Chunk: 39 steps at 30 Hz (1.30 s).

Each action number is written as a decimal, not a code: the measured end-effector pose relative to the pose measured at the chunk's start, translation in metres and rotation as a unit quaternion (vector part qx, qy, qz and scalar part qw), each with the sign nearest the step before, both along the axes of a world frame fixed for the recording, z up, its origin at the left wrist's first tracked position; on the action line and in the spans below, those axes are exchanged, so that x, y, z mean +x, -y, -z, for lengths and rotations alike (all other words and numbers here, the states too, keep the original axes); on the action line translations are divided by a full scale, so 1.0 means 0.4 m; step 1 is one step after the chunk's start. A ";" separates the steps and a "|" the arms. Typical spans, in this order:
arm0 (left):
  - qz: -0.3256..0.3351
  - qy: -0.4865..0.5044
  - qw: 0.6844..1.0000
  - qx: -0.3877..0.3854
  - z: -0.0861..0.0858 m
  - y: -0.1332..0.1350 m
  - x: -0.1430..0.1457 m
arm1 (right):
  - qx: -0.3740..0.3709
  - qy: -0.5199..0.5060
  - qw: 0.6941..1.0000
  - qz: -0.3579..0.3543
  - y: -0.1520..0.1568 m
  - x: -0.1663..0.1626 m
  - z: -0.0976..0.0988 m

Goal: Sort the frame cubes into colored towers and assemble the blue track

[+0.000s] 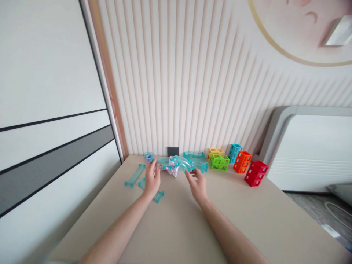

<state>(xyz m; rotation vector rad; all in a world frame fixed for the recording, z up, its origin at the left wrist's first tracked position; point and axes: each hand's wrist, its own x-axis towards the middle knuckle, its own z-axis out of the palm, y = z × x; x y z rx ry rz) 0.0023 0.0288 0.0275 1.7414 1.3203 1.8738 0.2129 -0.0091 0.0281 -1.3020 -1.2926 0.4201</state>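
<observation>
My left hand [152,178] reaches to the left end of a joined run of clear teal track pieces [176,164] lying near the wall, its fingers closed on that end. My right hand [197,185] is at the curved right end of the same run, fingers curled round it. A small purple and white piece [173,165] sits in the middle of the run. Two loose straight teal track pieces [134,175] lie on the beige table [176,223] by my left hand, one partly under it.
More teal track pieces [195,157] lie against the ribbed wall. Open cube frames stand to the right: yellow [215,152], green [219,162], teal [234,153], orange [242,161] and red [256,173]. A dark wall socket [173,151] is behind. A white unit [310,150] stands beyond the table's right side.
</observation>
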 end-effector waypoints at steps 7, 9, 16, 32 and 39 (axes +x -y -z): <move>0.035 -0.068 0.997 0.025 0.017 0.023 -0.009 | -0.019 -0.014 1.000 -0.006 0.009 -0.010 -0.006; 0.046 -0.079 0.995 0.033 0.015 0.034 -0.005 | -0.018 -0.015 1.000 -0.019 0.013 -0.017 -0.007; 0.049 -0.125 0.989 0.068 -0.002 0.059 0.012 | -0.031 -0.078 0.994 -0.064 0.021 -0.046 -0.014; 0.023 -0.223 0.967 0.124 0.011 0.062 0.012 | -0.064 -0.137 0.978 -0.146 0.043 -0.079 -0.025; 0.009 -0.233 0.964 0.128 0.017 0.064 0.006 | -0.097 -0.166 0.966 -0.171 0.034 -0.078 0.003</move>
